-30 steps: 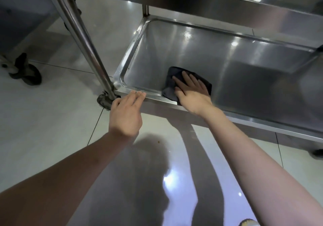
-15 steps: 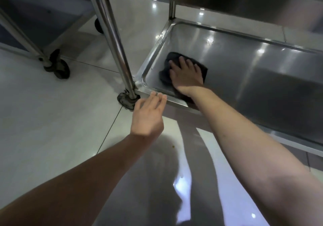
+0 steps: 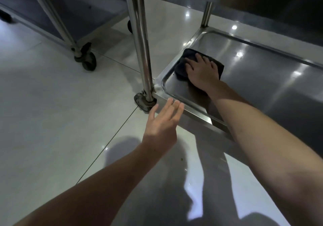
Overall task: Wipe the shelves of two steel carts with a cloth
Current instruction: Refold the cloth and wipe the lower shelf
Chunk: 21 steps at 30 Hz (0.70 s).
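Two hands at one steel cart's bottom shelf (image 3: pixel 262 78).
Right hand (image 3: pixel 201 71) presses flat, fingers spread, on the dark soft cloth (image 3: pixel 181 64) near the shelf's corner; left hand (image 3: pixel 162 120) hovers open beside the rim.

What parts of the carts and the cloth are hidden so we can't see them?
All in the head view:
- The dark cloth: its middle lies under the right hand.
- The bottom shelf: its far right end is cut off by the frame edge, and part lies in shadow.
- The near caster: mostly behind the steel post.
- The second cart: its top is cut off by the upper edge.
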Each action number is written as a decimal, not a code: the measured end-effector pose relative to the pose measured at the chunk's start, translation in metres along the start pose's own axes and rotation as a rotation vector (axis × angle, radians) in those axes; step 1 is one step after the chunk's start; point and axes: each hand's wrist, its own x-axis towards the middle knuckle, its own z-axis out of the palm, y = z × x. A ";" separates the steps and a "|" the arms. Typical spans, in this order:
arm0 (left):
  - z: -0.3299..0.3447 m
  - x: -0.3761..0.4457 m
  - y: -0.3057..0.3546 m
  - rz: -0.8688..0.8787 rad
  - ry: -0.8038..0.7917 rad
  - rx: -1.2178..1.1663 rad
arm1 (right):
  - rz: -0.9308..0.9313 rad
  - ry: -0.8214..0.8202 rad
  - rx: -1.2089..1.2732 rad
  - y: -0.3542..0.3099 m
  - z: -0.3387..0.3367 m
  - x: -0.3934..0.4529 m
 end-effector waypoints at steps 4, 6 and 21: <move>0.001 -0.002 0.001 -0.022 -0.024 -0.007 | -0.156 0.002 0.010 -0.017 0.009 -0.031; 0.001 -0.003 0.004 -0.031 -0.034 -0.005 | -0.227 -0.038 0.022 -0.020 0.011 -0.049; -0.012 -0.005 0.014 -0.040 -0.072 0.050 | 0.051 0.043 0.045 0.003 0.001 -0.019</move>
